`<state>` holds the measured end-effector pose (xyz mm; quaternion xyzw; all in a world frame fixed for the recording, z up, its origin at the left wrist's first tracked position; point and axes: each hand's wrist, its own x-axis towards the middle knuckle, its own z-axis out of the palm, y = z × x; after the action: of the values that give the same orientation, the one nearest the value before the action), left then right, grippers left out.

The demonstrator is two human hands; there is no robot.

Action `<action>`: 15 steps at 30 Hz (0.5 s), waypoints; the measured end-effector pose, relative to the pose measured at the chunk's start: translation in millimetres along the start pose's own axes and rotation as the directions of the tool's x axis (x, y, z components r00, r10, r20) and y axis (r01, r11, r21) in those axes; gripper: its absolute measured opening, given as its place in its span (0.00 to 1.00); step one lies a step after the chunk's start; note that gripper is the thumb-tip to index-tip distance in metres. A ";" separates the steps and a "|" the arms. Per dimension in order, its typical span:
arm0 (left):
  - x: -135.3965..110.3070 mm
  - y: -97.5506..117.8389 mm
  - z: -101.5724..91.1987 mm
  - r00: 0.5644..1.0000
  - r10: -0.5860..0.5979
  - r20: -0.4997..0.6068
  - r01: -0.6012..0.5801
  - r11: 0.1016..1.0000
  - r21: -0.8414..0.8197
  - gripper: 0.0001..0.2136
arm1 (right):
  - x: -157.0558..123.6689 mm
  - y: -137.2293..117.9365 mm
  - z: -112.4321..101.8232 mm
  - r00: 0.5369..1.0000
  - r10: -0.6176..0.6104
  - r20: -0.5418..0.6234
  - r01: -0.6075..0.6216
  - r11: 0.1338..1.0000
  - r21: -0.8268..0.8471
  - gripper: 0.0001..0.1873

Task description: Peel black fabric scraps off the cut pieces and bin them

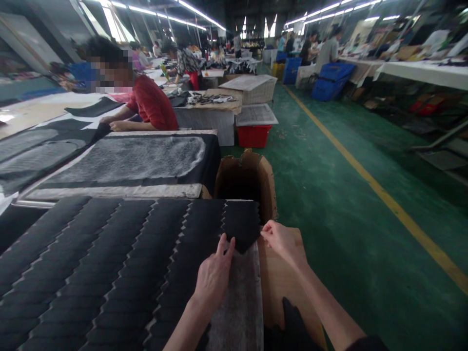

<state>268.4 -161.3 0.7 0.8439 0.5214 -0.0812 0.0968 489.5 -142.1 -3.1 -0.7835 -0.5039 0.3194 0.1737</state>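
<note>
A black quilted fabric panel (pixel 109 263) with a zigzag stitched pattern lies across the table in front of me. My left hand (pixel 214 273) rests on its right end, fingers pinching the black top layer near its edge. My right hand (pixel 283 242) pinches the same edge at the corner, just off the table. Below the black layer shows a grey felt backing (pixel 237 302).
An open cardboard box (pixel 248 180) stands beyond the table's right end. Another table with black and grey panels (pixel 127 161) lies ahead, where a person in a red shirt (pixel 153 105) sits. A red crate (pixel 254 135), a green floor with a yellow line (pixel 365 175) lie right.
</note>
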 end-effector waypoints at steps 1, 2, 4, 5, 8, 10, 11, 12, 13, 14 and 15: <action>0.2 0.1 -0.2 1.000 -0.002 0.008 0.002 1.000 -0.005 0.34 | -7.1 -3.3 2.3 0.990 -0.066 -0.124 0.057 0.996 -0.075 0.04; 0.5 0.4 -0.3 1.000 -0.004 0.013 0.004 1.000 -0.012 0.34 | -14.8 -7.1 6.9 0.954 -0.173 -0.243 0.134 0.977 -0.169 0.08; 1.2 1.3 -0.6 1.000 -0.003 0.013 0.004 1.000 -0.023 0.33 | -29.7 -14.1 22.2 0.856 -0.415 -0.309 0.321 0.894 -0.312 0.16; 1.6 2.0 -0.8 1.000 -0.003 0.010 0.004 1.000 -0.023 0.33 | -35.9 -16.5 31.8 0.813 -0.521 -0.259 0.423 0.835 -0.352 0.19; 2.5 4.9 -2.4 1.000 -0.015 0.002 0.015 1.000 -0.004 0.32 | -46.7 -16.2 59.3 0.730 -0.673 -0.120 0.588 0.708 -0.392 0.27; 2.2 6.8 -3.5 1.000 -0.022 0.008 0.022 1.000 0.008 0.32 | -47.8 -10.4 71.1 0.727 -0.681 -0.084 0.600 0.690 -0.405 0.29; 1.8 7.5 -3.6 1.000 -0.025 0.009 0.024 1.000 0.014 0.32 | -47.0 -6.5 75.1 0.731 -0.678 -0.076 0.594 0.688 -0.416 0.30; 1.4 8.1 -3.1 1.000 -0.024 0.009 0.024 1.000 0.015 0.33 | -45.2 -2.1 78.5 0.737 -0.670 -0.083 0.580 0.691 -0.431 0.31; 1.5 8.4 -2.0 1.000 -0.028 0.001 0.028 0.999 0.017 0.33 | -42.3 2.8 81.9 0.737 -0.670 -0.089 0.571 0.687 -0.451 0.32; 2.3 8.7 -0.4 0.999 -0.038 -0.008 0.038 0.999 0.016 0.34 | -38.1 7.9 85.8 0.725 -0.683 -0.093 0.572 0.671 -0.472 0.33; 4.2 8.9 1.6 0.999 -0.019 -0.045 0.019 1.000 -0.002 0.33 | -32.5 13.2 90.4 0.713 -0.692 -0.110 0.565 0.661 -0.493 0.33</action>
<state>278.2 -162.0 -1.1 0.8404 0.5316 -0.0627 0.0847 428.0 -181.6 -66.9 -0.6131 -0.7713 0.0027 0.1710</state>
